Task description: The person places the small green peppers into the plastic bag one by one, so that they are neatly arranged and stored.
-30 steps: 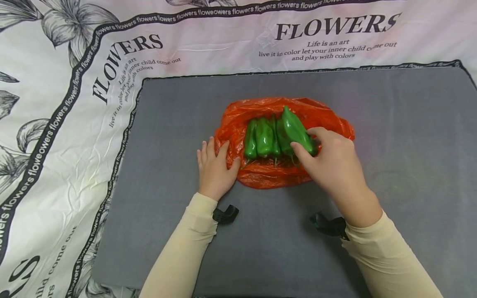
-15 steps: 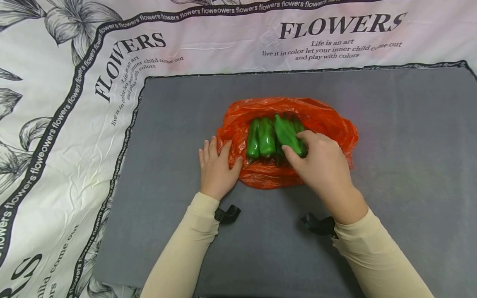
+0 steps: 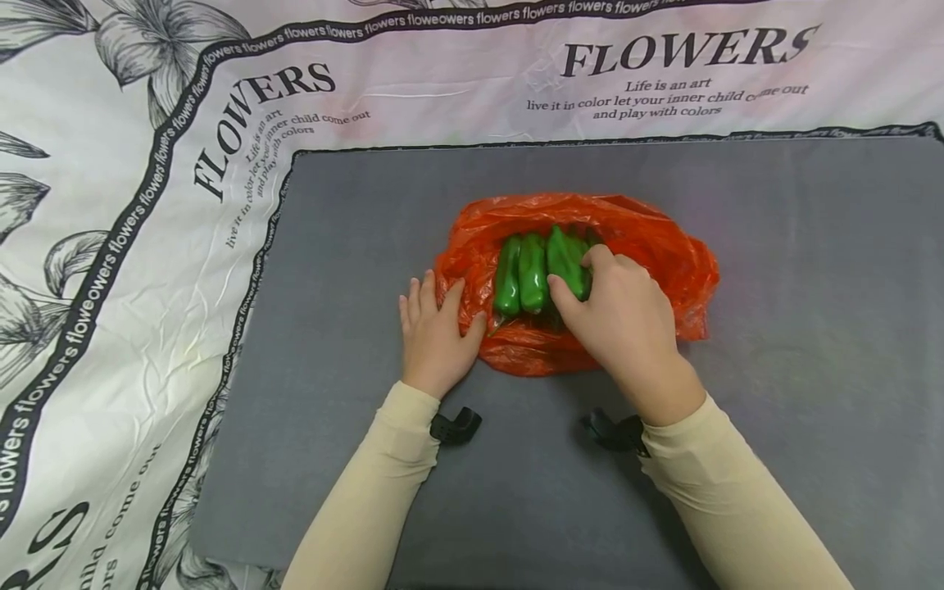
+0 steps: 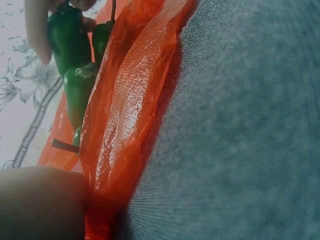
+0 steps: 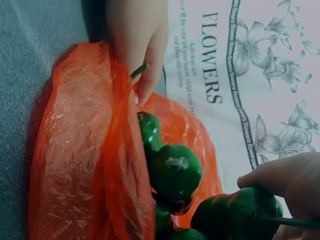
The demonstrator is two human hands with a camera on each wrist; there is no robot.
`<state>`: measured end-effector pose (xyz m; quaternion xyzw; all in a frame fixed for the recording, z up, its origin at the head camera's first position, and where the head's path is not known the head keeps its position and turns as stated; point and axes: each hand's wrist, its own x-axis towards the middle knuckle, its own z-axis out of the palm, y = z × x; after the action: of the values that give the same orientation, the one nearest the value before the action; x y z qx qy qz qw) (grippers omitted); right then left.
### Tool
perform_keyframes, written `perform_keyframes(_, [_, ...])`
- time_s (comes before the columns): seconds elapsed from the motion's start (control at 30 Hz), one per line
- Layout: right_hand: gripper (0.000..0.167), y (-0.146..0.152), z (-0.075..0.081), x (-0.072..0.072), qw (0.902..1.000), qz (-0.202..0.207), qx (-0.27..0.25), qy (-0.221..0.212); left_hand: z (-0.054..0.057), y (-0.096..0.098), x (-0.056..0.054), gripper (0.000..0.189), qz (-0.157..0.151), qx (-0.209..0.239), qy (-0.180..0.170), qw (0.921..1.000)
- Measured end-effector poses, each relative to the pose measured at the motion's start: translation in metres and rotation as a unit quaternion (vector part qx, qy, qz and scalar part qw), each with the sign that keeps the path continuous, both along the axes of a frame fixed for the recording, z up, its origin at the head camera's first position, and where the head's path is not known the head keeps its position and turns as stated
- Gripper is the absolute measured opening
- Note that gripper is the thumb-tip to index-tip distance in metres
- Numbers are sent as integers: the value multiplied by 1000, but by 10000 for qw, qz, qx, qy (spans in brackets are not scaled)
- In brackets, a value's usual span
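A red plastic bag [image 3: 667, 233] lies spread on the grey surface with several green peppers [image 3: 533, 274] side by side on it. Thumb and fingers of my right hand [image 3: 627, 324] pinch one green pepper [image 3: 565, 258], right of the others; its stem end shows in the right wrist view as a held pepper [image 5: 232, 212]. My left hand [image 3: 437, 344] rests with spread, fairly straight fingers on the bag's left edge. In the left wrist view a raised fold of the bag [image 4: 130, 100] partly hides the peppers. Some peppers lie behind my right hand.
A grey mat [image 3: 354, 229] lies under the bag. Around it runs a white cloth [image 3: 442, 82] printed with flowers and lettering. A dark wrist device [image 3: 456, 426] sits on the left sleeve, another dark device [image 3: 614, 430] on the right.
My right hand has moved left with the pepper, which is now lower and closer to the other peppers. The left hand stays at the bag's left edge. The view has shifted slightly.
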<state>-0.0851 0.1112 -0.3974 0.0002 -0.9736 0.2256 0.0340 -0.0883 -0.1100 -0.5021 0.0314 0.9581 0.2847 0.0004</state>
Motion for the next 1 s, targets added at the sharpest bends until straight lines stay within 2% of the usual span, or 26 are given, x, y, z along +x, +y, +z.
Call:
perform_keyframes(0.4, [52, 2, -3, -1, 9996, -41, 253, -68, 5, 7, 2, 60, -86, 110, 28, 9999])
perform_keyframes(0.6, [60, 1, -1, 1, 9995, -19, 306, -61, 5, 6, 2, 61, -84, 128, 30, 9999])
perform_keyframes(0.83, [74, 3, 1, 7, 9998, -33, 81, -166, 4, 2, 1, 62, -81, 58, -25, 9999])
perform_keyframes(1.0, [71, 10, 7, 14, 9998, -36, -147, -153, 3, 0, 3, 63, -65, 37, -112, 9999])
